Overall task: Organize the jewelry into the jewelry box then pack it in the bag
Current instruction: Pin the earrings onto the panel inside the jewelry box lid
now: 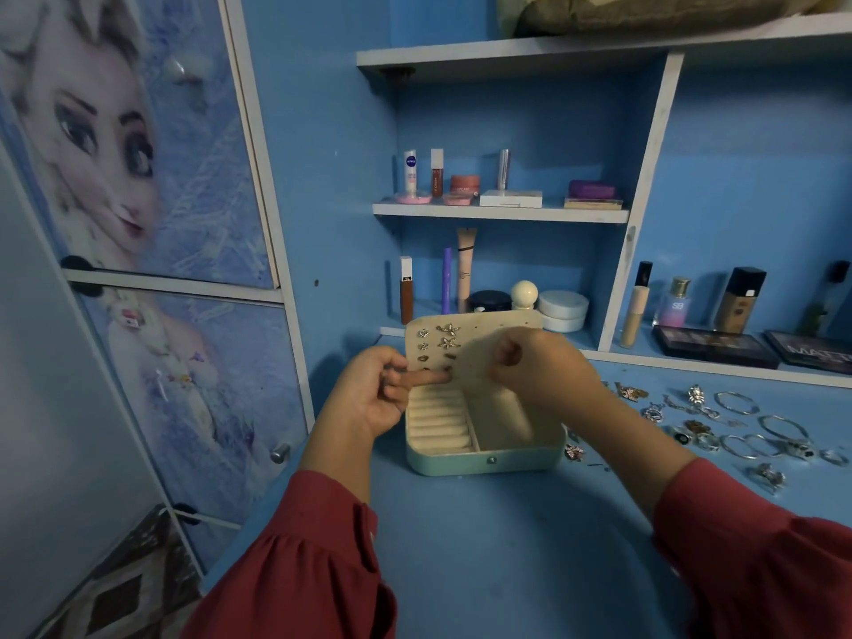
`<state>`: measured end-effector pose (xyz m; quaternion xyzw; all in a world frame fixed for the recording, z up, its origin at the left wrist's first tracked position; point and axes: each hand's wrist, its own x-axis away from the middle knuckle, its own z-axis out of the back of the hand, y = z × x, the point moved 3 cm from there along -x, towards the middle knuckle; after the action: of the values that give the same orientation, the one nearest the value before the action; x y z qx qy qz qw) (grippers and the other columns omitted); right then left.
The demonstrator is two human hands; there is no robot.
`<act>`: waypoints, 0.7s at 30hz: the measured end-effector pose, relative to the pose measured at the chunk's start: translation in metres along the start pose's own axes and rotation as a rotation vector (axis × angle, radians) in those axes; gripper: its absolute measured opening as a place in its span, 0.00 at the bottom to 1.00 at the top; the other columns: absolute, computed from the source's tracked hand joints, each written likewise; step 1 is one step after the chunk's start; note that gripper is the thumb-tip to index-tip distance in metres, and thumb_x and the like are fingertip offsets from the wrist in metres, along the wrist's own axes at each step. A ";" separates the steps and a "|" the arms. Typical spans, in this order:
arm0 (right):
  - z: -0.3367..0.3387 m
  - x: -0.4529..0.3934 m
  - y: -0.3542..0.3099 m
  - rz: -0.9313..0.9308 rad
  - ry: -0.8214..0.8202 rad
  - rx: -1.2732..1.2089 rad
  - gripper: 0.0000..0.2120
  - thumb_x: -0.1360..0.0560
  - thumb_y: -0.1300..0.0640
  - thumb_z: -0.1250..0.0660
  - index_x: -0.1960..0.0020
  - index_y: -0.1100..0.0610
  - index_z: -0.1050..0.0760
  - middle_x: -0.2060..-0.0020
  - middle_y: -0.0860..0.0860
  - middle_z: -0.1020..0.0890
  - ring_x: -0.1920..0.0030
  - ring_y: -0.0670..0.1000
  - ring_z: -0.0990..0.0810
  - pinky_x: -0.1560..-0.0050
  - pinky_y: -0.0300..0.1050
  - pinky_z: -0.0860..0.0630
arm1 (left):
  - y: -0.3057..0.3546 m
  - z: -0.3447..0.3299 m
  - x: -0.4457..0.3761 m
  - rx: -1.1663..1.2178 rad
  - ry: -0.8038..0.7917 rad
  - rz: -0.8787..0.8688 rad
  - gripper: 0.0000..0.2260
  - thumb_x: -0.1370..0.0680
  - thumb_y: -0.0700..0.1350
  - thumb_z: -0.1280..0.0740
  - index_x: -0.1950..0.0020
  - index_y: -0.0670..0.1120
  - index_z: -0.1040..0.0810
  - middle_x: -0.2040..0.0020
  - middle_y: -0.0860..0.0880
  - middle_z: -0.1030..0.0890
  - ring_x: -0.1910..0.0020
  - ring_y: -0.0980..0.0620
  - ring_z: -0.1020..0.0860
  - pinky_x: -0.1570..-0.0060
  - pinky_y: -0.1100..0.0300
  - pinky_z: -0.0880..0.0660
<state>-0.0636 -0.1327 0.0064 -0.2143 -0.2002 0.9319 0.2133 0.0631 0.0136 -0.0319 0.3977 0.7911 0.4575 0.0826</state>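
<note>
A blue painted surface [484,537] carries an open mint-green jewelry box [484,461] with a cream lining near its middle. To the right lie scattered silver bangles [737,403], rings [834,456] and small pendants [631,392]. At the far right, two dark eyeshadow palettes [714,345] lie flat beside upright cosmetic bottles [740,299].

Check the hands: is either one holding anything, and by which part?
Cannot tell for sure. Both hands, left hand and right hand, are at the earring panel in the jewelry box lid; anything pinched there is too small to see.
</note>
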 end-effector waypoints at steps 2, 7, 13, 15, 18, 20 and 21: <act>0.012 0.003 0.017 -0.062 -0.058 0.006 0.06 0.28 0.55 0.33 0.64 0.50 0.26 0.63 0.48 0.20 0.60 0.51 0.21 0.61 0.46 0.24 | 0.000 -0.001 0.000 0.028 -0.015 0.011 0.13 0.22 0.36 0.48 0.43 0.33 0.28 0.45 0.27 0.22 0.80 0.57 0.26 0.87 0.71 0.43; 0.049 0.021 0.053 -0.121 -0.035 -0.099 0.05 0.27 0.54 0.30 0.62 0.52 0.23 0.64 0.47 0.18 0.60 0.50 0.20 0.60 0.45 0.24 | 0.000 -0.009 0.006 -0.034 -0.027 0.013 0.11 0.17 0.39 0.48 0.51 0.36 0.28 0.47 0.31 0.22 0.82 0.54 0.24 0.87 0.71 0.45; 0.066 0.036 0.087 -0.125 -0.074 -0.158 0.04 0.27 0.55 0.28 0.58 0.55 0.18 0.65 0.40 0.16 0.57 0.50 0.18 0.55 0.48 0.21 | -0.001 -0.003 -0.002 -0.094 -0.021 0.077 0.09 0.20 0.36 0.43 0.50 0.33 0.24 0.54 0.31 0.19 0.87 0.59 0.38 0.87 0.72 0.45; 0.068 0.041 0.091 -0.121 -0.158 -0.122 0.04 0.28 0.55 0.28 0.61 0.49 0.17 0.65 0.45 0.16 0.61 0.52 0.18 0.56 0.49 0.21 | -0.002 0.000 -0.004 -0.153 -0.004 0.093 0.07 0.22 0.37 0.39 0.46 0.36 0.25 0.51 0.33 0.19 0.86 0.59 0.41 0.87 0.72 0.45; 0.067 0.048 0.092 -0.136 -0.310 -0.089 0.06 0.29 0.56 0.26 0.63 0.47 0.17 0.67 0.47 0.16 0.71 0.47 0.25 0.70 0.39 0.27 | -0.002 0.002 -0.006 -0.220 0.051 0.042 0.04 0.23 0.35 0.37 0.53 0.43 0.25 0.70 0.47 0.21 0.86 0.60 0.41 0.88 0.71 0.46; 0.067 0.051 0.090 -0.122 -0.368 -0.050 0.06 0.31 0.56 0.25 0.64 0.46 0.17 0.68 0.41 0.17 0.71 0.38 0.24 0.68 0.32 0.28 | -0.002 0.001 -0.004 -0.251 0.086 0.012 0.07 0.24 0.32 0.37 0.54 0.44 0.25 0.75 0.51 0.27 0.86 0.60 0.40 0.88 0.71 0.47; 0.066 0.052 0.089 -0.112 -0.393 -0.013 0.06 0.31 0.55 0.24 0.64 0.45 0.17 0.67 0.38 0.17 0.67 0.36 0.22 0.63 0.33 0.25 | -0.002 0.001 -0.003 -0.268 0.096 0.004 0.08 0.24 0.31 0.37 0.53 0.44 0.25 0.76 0.52 0.28 0.86 0.60 0.40 0.88 0.71 0.46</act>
<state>-0.1659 -0.2000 0.0029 -0.0181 -0.2556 0.9411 0.2204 0.0648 0.0116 -0.0349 0.3625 0.7250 0.5777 0.0963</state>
